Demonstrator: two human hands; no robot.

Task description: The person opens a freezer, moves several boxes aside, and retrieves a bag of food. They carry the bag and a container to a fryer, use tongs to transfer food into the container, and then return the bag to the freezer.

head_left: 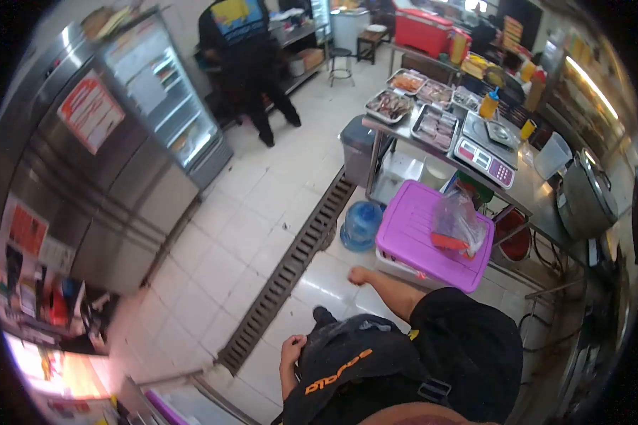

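My left hand (293, 348) hangs beside my black apron (351, 354), fingers curled inward, with nothing visible in it. On the other side, my right hand (359, 275) is held low in front of me in a loose fist, and no object shows in it. Nearest to that hand is a white storage box with a purple lid (411, 225). A clear plastic bag with something red inside (455, 230) lies on the lid. A blue water jug (361, 225) stands on the floor just beyond my right hand.
A steel table (422, 152) at right holds several trays of raw meat (436, 127), a scale (483, 161) and a large pot (586, 195). A drain grate (290, 273) crosses the tiled floor. Steel fridges (113, 184) line the left. Another person (244, 57) stands at the back.
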